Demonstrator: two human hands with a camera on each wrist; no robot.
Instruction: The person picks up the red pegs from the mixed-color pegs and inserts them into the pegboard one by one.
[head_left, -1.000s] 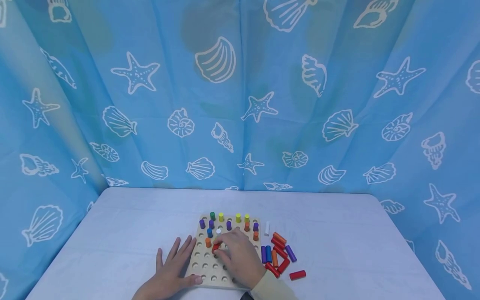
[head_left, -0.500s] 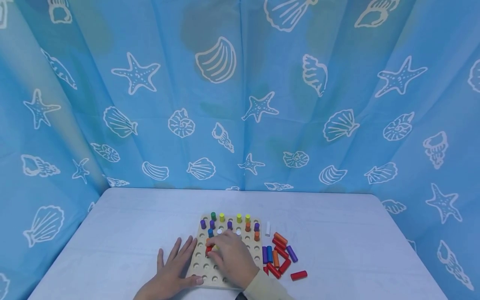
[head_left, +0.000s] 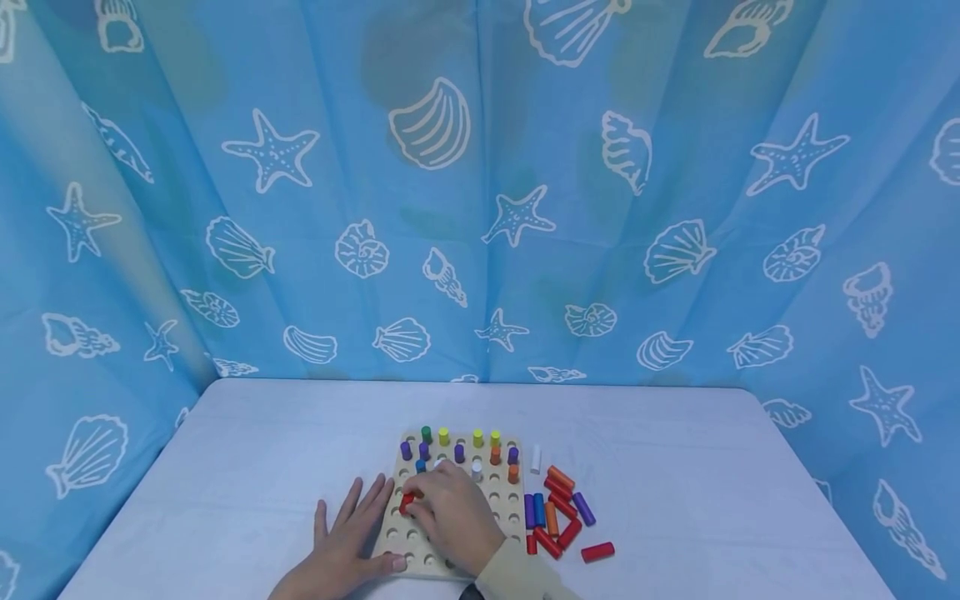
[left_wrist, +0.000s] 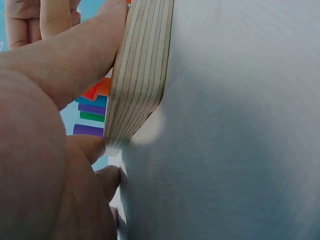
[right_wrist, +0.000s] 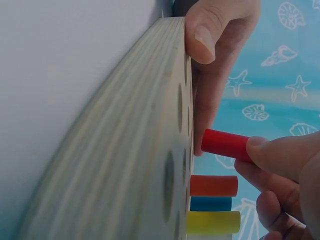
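My right hand (head_left: 453, 508) pinches a red peg (right_wrist: 225, 144) between thumb and fingers, over the left side of a wooden pegboard (head_left: 400, 546). In the right wrist view, the peg's free end points at the board's holed face, apart from it. Near it, an orange peg (right_wrist: 214, 185), a blue peg (right_wrist: 211, 203) and a yellow peg (right_wrist: 214, 222) stand in holes. My left hand (head_left: 341, 542) lies spread at the board's left edge, its thumb on the front left corner. In the left wrist view, that thumb rests along the board's layered side (left_wrist: 142, 65).
Several loose pegs lie right of the board, among them a red peg (head_left: 597, 552), a purple peg (head_left: 583, 508) and a white peg (head_left: 536, 459). Upright pegs, such as a green peg (head_left: 426, 434), fill part of the back rows. A blue curtain (head_left: 480, 250) hangs behind the table.
My right hand has moved left across the board with the red peg, toward the left columns. The left hand has stayed at the board's edge.
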